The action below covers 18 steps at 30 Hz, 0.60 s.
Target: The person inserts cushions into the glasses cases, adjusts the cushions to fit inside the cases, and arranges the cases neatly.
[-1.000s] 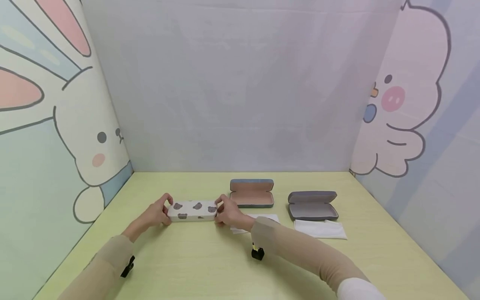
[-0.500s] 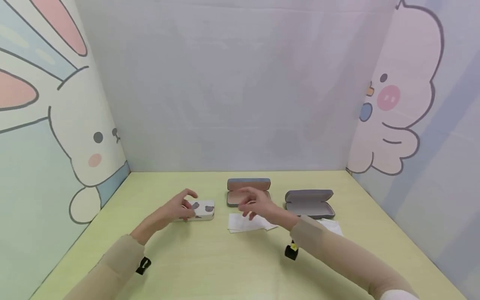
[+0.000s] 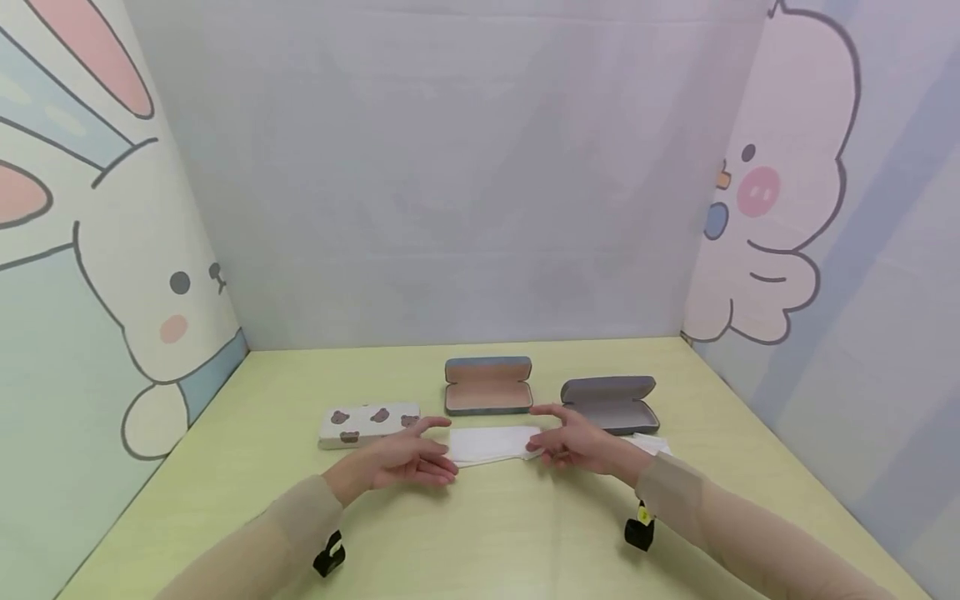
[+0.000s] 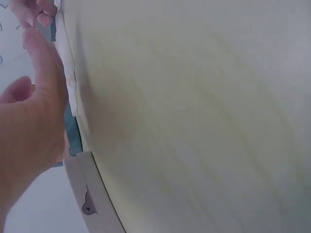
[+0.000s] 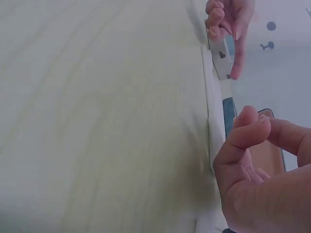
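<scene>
A folded white cloth (image 3: 491, 443) lies flat on the table in front of a blue glasses case (image 3: 488, 397) with a pinkish lining, whose lid is raised. At the cloth's left end my left hand (image 3: 396, 460) hovers with fingers extended, holding nothing. Over its right end is my right hand (image 3: 585, 442), fingers loosely bent. The right wrist view shows nothing pinched in those right fingers (image 5: 245, 138); whether they touch the cloth I cannot tell. Partly behind the left hand lies a closed white case (image 3: 358, 425) printed with bear heads.
To the right stands a grey glasses case (image 3: 611, 408) with its lid up. A second white cloth (image 3: 651, 442) lies before it, mostly hidden by the right arm. Pale yellow tabletop (image 3: 487, 533) stretches in front; a grey curtain (image 3: 465, 183) hangs behind.
Both hands have let go of the bear-print case, which stays at the left. They have moved right, to either end of the folded white cloth. The head view has shifted slightly.
</scene>
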Tool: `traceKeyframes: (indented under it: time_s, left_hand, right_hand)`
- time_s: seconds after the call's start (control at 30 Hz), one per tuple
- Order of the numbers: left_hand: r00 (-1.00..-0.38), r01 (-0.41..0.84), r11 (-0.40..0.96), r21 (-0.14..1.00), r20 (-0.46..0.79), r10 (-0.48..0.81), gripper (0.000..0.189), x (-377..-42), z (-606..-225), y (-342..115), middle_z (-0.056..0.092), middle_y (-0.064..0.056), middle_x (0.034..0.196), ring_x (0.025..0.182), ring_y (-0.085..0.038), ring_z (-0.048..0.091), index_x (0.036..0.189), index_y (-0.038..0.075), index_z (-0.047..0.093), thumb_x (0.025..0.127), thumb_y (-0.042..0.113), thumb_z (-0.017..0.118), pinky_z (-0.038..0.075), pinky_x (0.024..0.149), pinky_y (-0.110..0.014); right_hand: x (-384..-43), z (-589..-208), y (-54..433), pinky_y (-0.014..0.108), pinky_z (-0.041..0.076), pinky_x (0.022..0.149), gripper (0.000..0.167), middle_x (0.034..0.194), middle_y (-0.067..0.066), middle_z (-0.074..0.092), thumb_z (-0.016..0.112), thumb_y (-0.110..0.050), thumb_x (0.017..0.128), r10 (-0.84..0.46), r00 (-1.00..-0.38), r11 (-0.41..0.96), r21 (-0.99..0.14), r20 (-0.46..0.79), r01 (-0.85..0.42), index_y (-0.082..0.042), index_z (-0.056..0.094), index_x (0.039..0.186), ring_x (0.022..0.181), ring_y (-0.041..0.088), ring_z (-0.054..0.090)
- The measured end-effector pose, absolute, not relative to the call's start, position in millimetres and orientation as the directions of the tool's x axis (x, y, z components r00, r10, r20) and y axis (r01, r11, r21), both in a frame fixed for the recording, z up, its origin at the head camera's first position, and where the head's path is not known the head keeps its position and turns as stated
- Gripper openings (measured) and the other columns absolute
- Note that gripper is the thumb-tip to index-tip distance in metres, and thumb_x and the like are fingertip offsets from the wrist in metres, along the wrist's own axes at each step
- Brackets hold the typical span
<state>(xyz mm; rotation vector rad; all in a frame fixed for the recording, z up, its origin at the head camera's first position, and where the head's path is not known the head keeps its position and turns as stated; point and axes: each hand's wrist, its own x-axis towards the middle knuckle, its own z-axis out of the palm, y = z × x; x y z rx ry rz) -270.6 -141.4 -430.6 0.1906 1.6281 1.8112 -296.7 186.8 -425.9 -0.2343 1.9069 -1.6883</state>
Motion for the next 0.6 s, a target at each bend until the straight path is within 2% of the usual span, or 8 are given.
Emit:
traceKeyframes:
  time_s: [0.1, 0.23, 0.43, 0.6]
  left_hand:
    - [-0.738, -0.424, -0.006, 0.906, -0.342, 0.581, 0.069, -269.6, -434.1, -133.0, 0.072, -0.021, 0.098, 0.087, -0.024, 0.072, 0.153, 0.019, 0.007, 0.099, 0.008, 0.049, 0.060, 0.086, -0.040]
    - [-0.739, -0.435, -0.009, 0.901, -0.351, 0.574, 0.069, -270.4, -435.3, -125.5, 0.072, -0.021, 0.094, 0.084, -0.024, 0.073, 0.153, 0.019, 0.004, 0.100, 0.005, 0.044, 0.060, 0.083, -0.039]
    - [-0.760, -0.431, 0.017, 0.902, -0.373, 0.532, 0.063, -274.7, -435.7, -119.8, 0.072, -0.018, 0.085, 0.077, -0.023, 0.073, 0.153, 0.016, 0.009, 0.099, 0.000, 0.039, 0.062, 0.078, -0.038]
    - [-0.767, -0.429, 0.058, 0.901, -0.397, 0.504, 0.056, -280.5, -436.5, -116.8, 0.072, -0.017, 0.080, 0.072, -0.023, 0.073, 0.149, 0.013, 0.017, 0.099, -0.001, 0.039, 0.062, 0.075, -0.037]
  right_hand:
    - [-297.1, -431.3, 194.0, 0.019, 0.041, 0.050, 0.071, 0.094, 0.008, 0.074, 0.062, -0.010, 0.092, -0.475, -0.817, 0.188, -0.944, -0.328, 0.269, -0.009, 0.021, 0.150, 0.058, 0.008, 0.060]
    - [-299.2, -436.1, 199.0, 0.017, 0.042, 0.047, 0.071, 0.086, 0.006, 0.075, 0.062, -0.008, 0.092, -0.466, -0.809, 0.197, -0.934, -0.358, 0.300, -0.007, 0.021, 0.149, 0.053, 0.006, 0.060]
    - [-301.7, -439.2, 199.2, 0.016, 0.046, 0.046, 0.066, 0.083, 0.005, 0.075, 0.060, -0.008, 0.093, -0.492, -0.783, 0.215, -0.925, -0.380, 0.314, -0.006, 0.022, 0.147, 0.052, 0.005, 0.062]
    - [-304.3, -441.9, 198.4, 0.017, 0.045, 0.045, 0.063, 0.081, 0.004, 0.075, 0.060, -0.009, 0.093, -0.490, -0.789, 0.233, -0.928, -0.371, 0.292, -0.005, 0.027, 0.145, 0.051, 0.006, 0.062]
